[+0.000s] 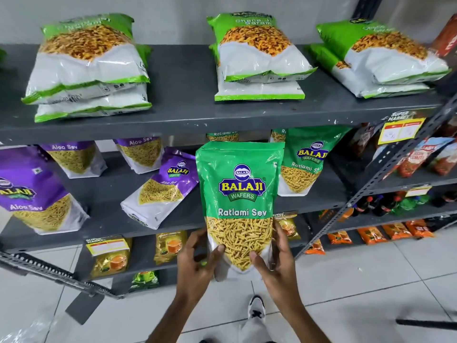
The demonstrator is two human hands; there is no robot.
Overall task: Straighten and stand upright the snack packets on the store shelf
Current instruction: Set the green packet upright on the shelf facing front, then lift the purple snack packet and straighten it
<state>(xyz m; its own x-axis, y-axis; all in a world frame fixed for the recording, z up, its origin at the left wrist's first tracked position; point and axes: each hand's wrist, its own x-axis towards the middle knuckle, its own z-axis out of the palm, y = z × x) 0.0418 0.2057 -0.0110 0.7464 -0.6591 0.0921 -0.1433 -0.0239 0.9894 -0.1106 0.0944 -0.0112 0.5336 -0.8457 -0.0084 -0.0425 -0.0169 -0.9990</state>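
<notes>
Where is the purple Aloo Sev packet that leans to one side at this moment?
The tilted Aloo Sev packet is on the middle shelf, centre-left in the head view, just left of the green Ratlami Sev packet held by both hands.

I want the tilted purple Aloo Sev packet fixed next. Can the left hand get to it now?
Probably not yet: the left hand is gripping the Ratlami Sev packet. Once freed, nothing blocks the tilted Aloo Sev packet.
</notes>
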